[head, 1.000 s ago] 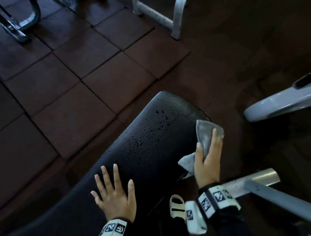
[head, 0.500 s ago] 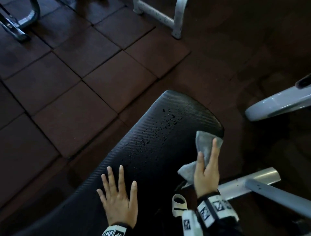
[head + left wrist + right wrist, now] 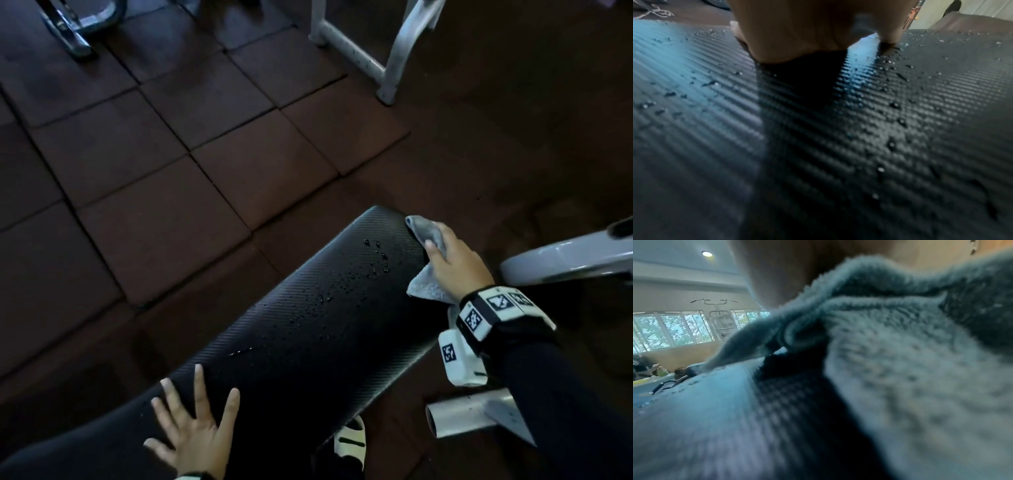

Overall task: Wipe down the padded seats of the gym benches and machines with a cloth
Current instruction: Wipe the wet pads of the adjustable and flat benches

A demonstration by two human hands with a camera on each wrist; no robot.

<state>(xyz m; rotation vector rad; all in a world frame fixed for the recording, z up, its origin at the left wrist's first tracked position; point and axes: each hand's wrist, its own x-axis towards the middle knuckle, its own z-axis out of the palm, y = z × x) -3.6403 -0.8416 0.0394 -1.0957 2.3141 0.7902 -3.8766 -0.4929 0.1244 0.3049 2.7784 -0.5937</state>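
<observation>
A black ribbed bench pad [image 3: 308, 325] runs diagonally from lower left to its rounded far end. Water droplets [image 3: 373, 263] bead on its far half. My right hand [image 3: 455, 267] grips a grey cloth [image 3: 423, 228] at the pad's far right corner, with the cloth bunched under the palm and its fingers hidden. My left hand [image 3: 195, 431] lies flat on the near part of the pad, fingers spread. The left wrist view shows the wet pad [image 3: 900, 129] below my left hand [image 3: 797, 29]. In the right wrist view the cloth [image 3: 910, 369] fills the frame, lying against the pad [image 3: 705, 418].
Dark rubber floor tiles [image 3: 171, 171] lie to the left. A white machine frame [image 3: 387, 58] stands at the back. A grey metal arm [image 3: 565, 257] is just right of my right hand, and a steel tube [image 3: 462, 414] is below it. A sandal [image 3: 349, 445] shows beside the pad.
My right hand has slid the cloth along the pad's right side up to its far corner. My left hand stays flat on the near part of the pad.
</observation>
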